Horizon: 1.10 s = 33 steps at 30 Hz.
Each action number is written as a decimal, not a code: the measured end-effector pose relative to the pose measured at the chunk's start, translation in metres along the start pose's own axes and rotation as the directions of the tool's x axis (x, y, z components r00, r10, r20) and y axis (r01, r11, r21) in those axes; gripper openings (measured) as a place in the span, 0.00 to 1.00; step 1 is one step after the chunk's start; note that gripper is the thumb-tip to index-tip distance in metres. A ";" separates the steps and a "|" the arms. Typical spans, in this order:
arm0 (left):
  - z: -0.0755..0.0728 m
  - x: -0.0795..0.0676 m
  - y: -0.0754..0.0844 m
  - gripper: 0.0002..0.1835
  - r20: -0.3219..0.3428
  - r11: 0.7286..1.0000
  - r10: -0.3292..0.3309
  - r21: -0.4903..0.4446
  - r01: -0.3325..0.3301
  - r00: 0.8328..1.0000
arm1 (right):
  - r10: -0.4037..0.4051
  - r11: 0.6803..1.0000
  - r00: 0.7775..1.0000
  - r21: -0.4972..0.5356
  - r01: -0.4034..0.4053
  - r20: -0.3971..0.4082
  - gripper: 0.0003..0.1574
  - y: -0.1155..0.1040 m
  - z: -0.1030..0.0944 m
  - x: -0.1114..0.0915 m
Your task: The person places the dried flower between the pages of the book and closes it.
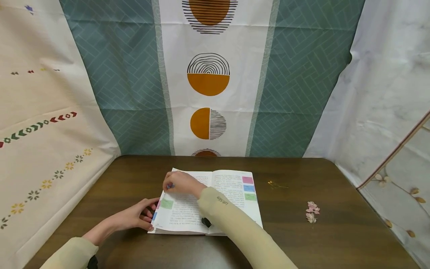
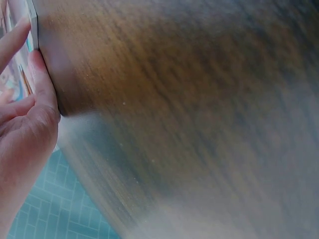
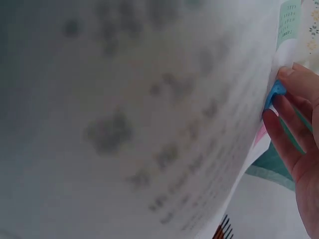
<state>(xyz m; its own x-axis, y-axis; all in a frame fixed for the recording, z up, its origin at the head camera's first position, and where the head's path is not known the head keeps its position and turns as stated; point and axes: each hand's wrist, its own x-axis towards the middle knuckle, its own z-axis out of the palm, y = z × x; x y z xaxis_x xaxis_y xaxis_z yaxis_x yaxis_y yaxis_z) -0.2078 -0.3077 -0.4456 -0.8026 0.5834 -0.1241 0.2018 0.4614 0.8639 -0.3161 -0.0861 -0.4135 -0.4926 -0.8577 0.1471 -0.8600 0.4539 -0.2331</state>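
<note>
An open book (image 1: 228,186) with printed pages lies on the table. Coloured sticky labels mark its page edges, among them a green label (image 1: 166,204) on the left page. My right hand (image 1: 183,184) reaches across to that page's upper outer edge. Between its thumb and forefinger it pinches a small blue piece (image 3: 275,92) right at the paper's edge; what kind of piece it is I cannot tell. My left hand (image 1: 136,216) holds the book's lower left edge, its thumb by the bottom corner and its fingers bent along the side.
Small pink dried flowers (image 1: 312,212) lie on the brown table (image 1: 285,239) to the right, with a thin yellow sprig (image 1: 277,185) farther back. Patterned cloth (image 1: 134,74) hangs behind the table and along both sides.
</note>
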 end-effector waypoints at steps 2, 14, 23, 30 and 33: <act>0.001 0.000 0.000 0.52 0.000 1.000 -0.003 0.000 0.003 1.000 | 0.002 1.000 1.000 -0.017 -0.002 0.008 0.04 0.001 0.004 0.000; 0.000 0.002 0.004 0.52 -0.004 0.999 -0.020 0.032 0.021 1.000 | 0.008 0.993 0.996 -0.121 0.003 0.087 0.06 0.002 0.012 0.009; 0.001 0.001 0.003 0.52 -0.017 0.998 -0.019 0.052 0.020 1.000 | 0.019 0.993 0.994 -0.118 -0.006 0.109 0.05 0.001 0.011 0.010; 0.000 0.001 0.003 0.53 -0.009 0.998 -0.038 0.051 0.038 0.999 | 0.058 0.998 0.989 -0.043 -0.053 0.137 0.07 0.002 0.011 0.009; 0.001 0.001 0.003 0.52 -0.006 0.999 -0.030 0.037 0.030 1.000 | 0.055 0.998 0.986 -0.048 -0.048 0.156 0.07 0.004 0.010 0.007</act>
<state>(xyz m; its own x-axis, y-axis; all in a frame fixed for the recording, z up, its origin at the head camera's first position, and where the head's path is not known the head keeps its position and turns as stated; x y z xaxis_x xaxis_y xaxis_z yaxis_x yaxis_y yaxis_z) -0.2079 -0.3054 -0.4439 -0.8115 0.5656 -0.1469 0.1985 0.5031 0.8411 -0.3217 -0.0932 -0.4231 -0.5124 -0.8586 -0.0174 -0.8409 0.5057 -0.1930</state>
